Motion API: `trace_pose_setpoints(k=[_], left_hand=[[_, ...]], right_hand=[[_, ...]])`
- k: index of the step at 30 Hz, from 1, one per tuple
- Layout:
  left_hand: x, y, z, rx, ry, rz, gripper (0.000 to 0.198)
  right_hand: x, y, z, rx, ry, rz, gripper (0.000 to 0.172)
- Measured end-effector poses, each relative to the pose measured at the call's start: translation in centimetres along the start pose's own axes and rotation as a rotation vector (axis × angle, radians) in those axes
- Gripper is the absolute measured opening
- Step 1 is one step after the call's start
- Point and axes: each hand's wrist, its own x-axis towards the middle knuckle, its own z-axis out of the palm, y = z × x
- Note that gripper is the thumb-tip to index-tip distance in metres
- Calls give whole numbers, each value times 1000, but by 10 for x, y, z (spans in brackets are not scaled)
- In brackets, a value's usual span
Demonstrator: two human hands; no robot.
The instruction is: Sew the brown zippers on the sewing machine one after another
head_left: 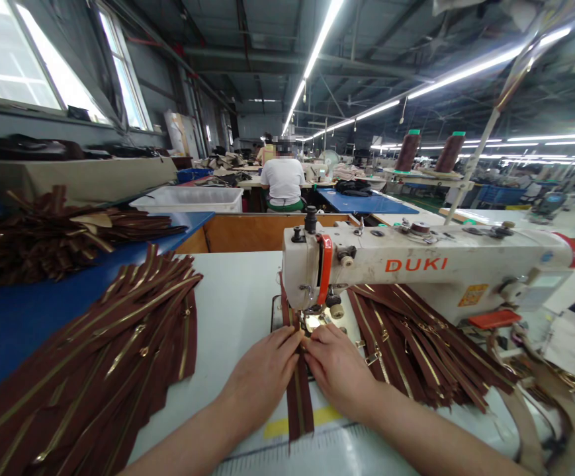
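A maroon zipper (300, 403) with gold teeth lies lengthwise on the white table, its far end under the needle of a white sewing machine (416, 268). My left hand (262, 373) lies palm down on the zipper's left side, fingers together, fingertips pressing the tape near the presser foot. My right hand (339, 367) rests on the right side the same way, fingertips touching the tape close to the needle. Both hands press the zipper flat; neither grips it.
A large fan of maroon zippers (108, 357) lies at my left, another pile (426, 344) under the machine arm at right. More zippers (44, 238) sit on a blue table. A person in a white shirt (282, 182) sits ahead, back turned. Thread cones (408, 151) stand behind.
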Motion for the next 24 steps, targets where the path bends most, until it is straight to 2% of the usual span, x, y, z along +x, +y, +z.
trace_pose_setpoints(k=[4,13,24], left_hand=[[2,2,-4,3,1,28,28],[0,1,-2,-26,-71,-72,29],[4,2,-8,-65,-73,-62,25]], right_hand=[[1,-1,2,16,11,15,19],[-1,-1,6,51,64,-43,17],[0,-6,2,-97,-22,-25,20]])
